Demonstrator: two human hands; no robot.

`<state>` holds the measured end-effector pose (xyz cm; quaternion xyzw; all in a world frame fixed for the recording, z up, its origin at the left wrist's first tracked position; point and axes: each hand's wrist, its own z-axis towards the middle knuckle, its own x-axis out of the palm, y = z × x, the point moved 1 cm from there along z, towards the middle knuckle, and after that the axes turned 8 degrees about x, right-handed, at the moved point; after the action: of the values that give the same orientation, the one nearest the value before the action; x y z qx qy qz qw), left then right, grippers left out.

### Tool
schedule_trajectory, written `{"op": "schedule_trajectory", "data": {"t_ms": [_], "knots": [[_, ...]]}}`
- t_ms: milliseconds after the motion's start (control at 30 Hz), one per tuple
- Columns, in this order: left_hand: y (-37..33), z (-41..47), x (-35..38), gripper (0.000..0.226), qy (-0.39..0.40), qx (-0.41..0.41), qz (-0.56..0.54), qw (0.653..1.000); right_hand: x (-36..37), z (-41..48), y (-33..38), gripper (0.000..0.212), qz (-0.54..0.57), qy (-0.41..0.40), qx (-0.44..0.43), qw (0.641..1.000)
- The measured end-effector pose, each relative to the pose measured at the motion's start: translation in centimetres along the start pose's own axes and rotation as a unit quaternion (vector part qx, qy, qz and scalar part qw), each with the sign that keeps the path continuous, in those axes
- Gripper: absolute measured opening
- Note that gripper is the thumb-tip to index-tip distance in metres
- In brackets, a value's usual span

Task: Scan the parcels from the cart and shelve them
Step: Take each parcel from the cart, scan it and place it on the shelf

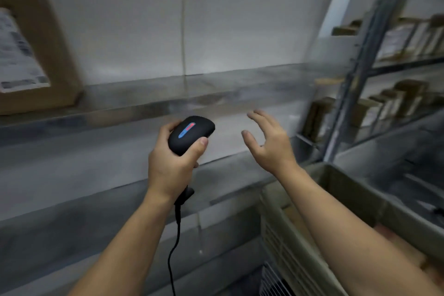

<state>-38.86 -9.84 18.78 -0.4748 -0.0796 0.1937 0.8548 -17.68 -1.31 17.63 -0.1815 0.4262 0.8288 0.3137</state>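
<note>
One parcel (48, 55) stood on the shelf (120, 108) far left; more showed blurred in the cart (360, 182). Left hand (168, 163) gripped the scanner (189, 134); right hand (269, 144) hung spread, empty, near the cart. Parcels looked light, stiff cardboard; best taken by the edges, label outward.

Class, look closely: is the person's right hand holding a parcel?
No, the right hand is open and empty; the left hand grips the scanner.
</note>
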Motion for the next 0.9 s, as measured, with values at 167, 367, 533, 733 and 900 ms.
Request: {"op": "schedule_trajectory", "data": {"t_ms": [167,367,533,733,900], "knots": [[1.2,-3.1,8.4,0.061,0.073,-0.023,-0.007,0.997,-5.2,-4.1,-7.7,0.051,-0.032,-0.014,0.065,0.997],[3.4,-6.9,16.8,0.067,0.154,-0.051,0.026,0.986,-9.8,-10.6,-15.7,0.053,-0.049,-0.008,0.164,0.985],[4.1,-9.9,22.2,0.065,0.2,-0.059,0.033,0.977,-13.0,-15.3,-20.2,0.061,-0.049,-0.015,0.247,0.968],[5.3,-12.0,25.8,0.053,0.247,-0.085,0.03,0.965,-14.8,-19.3,-23.8,0.049,-0.042,-0.018,0.333,0.942],[6.7,-12.1,28.6,0.05,0.275,-0.098,0.024,0.956,-14.7,-20.5,-26.5,0.049,-0.056,-0.014,0.376,0.925]]}}
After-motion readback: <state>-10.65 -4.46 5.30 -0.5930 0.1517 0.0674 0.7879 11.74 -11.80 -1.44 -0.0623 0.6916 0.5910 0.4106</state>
